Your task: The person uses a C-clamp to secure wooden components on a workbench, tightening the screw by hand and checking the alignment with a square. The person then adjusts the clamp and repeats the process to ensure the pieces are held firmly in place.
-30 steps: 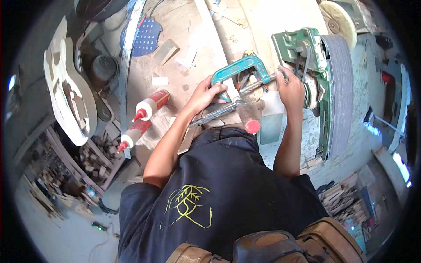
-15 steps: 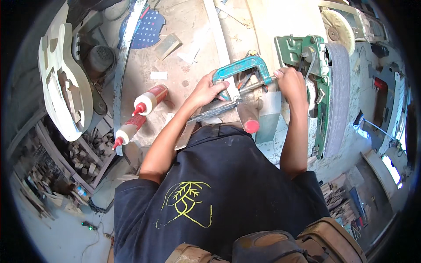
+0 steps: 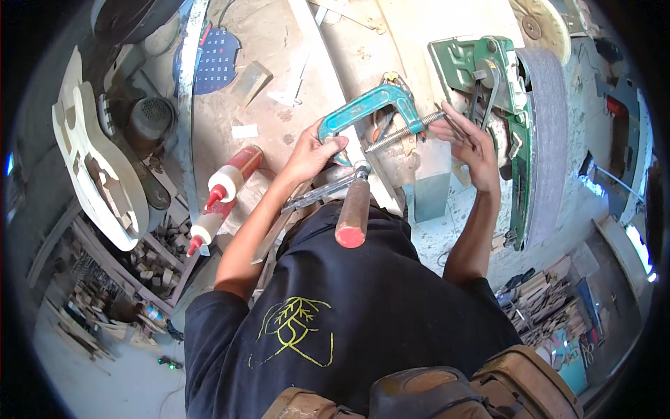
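Clamp (image 3: 363, 108) in left hand (image 3: 310, 155), sander edge (image 3: 520, 146) beside right hand (image 3: 476, 148)

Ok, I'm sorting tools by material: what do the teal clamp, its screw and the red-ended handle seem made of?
Teal clamp: probably painted metal; the coat looks worn and scuffed.
Screw: likely bare steel, greyish with visible threads.
Red-ended handle: perhaps wood, judging by its dull brown surface, with a painted end; plastic can't be ruled out.

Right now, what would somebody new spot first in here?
Probably the teal clamp at top centre, with the left hand gripping it and the right hand open at the end of its screw. Then maybe the green machine on the right, or two red-tipped bottles on the left.
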`<state>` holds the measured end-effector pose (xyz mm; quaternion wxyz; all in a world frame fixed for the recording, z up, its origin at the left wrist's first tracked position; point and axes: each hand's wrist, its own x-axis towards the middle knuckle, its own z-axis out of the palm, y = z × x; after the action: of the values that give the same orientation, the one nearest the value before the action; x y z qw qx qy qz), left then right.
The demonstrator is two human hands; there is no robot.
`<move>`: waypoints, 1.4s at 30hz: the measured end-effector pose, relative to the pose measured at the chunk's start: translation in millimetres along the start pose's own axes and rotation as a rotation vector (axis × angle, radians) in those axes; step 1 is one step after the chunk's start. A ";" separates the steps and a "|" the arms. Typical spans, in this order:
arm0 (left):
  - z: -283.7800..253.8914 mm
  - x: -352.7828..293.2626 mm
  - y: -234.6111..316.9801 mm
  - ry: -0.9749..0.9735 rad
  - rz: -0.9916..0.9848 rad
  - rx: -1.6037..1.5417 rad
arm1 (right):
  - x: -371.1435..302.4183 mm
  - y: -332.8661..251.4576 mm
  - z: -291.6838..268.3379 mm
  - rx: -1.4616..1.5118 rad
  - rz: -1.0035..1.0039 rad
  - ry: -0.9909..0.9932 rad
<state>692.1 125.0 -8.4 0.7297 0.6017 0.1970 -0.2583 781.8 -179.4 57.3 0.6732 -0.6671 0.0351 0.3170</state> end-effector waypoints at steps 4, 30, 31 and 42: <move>-3.9 0.4 2.4 0.014 -0.052 0.041 | 5.2 45.3 -1.7 0.111 -0.181 0.090; 3.3 4.0 -3.3 0.061 -0.070 0.081 | 44.6 36.4 17.6 0.266 0.246 0.302; 3.5 2.5 -3.1 0.066 -0.067 0.074 | 46.6 30.5 18.2 0.040 0.413 0.328; 13.5 1.6 6.6 0.059 -0.066 0.019 | 46.5 48.8 16.0 0.041 -0.300 0.182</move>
<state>697.0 112.4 -1.6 0.7088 0.6091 0.2360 -0.2662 789.7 -151.5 -5.6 0.7205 -0.6769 0.0024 0.1502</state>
